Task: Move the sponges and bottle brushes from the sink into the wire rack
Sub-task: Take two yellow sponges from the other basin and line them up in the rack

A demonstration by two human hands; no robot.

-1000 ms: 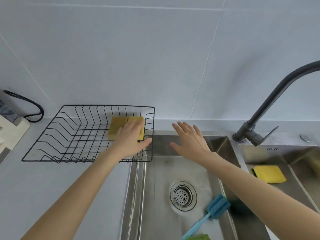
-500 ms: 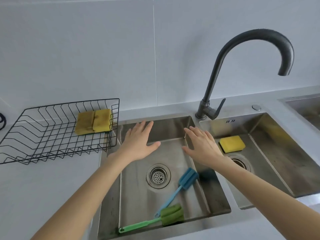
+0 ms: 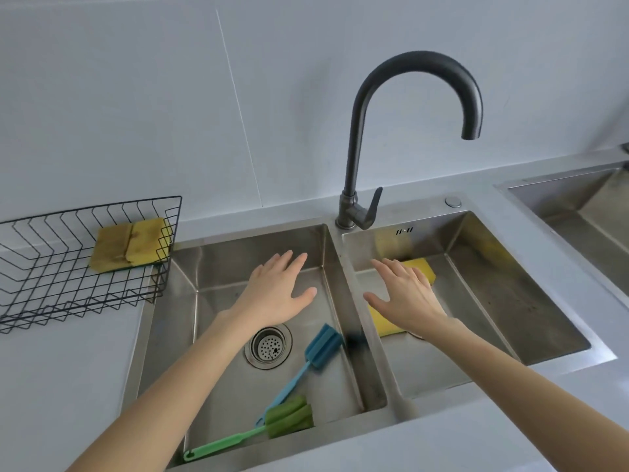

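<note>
A black wire rack (image 3: 61, 287) stands on the counter at the left with a worn yellow sponge (image 3: 131, 245) lying in its right end. In the left basin (image 3: 211, 332) of the steel sink lie a blue bottle brush (image 3: 306, 362) and a green bottle brush (image 3: 269, 427), crossing near the front. A yellow sponge (image 3: 423, 270) rests in the right basin (image 3: 510, 301), mostly covered by my right hand (image 3: 405, 294), which hovers flat and open over it. My left hand (image 3: 275, 294) hangs open above the left basin, holding nothing.
A tall black curved faucet (image 3: 354, 199) rises behind the divider between the basins. The drain strainer (image 3: 268, 345) sits in the left basin's floor. Another steel basin (image 3: 578, 206) shows at the far right. Grey counter surrounds the sink; a tiled wall stands behind.
My left hand let go of the worn sponge in the rack and moved over the left basin. My right hand shifted right over the yellow sponge. The view swung right.
</note>
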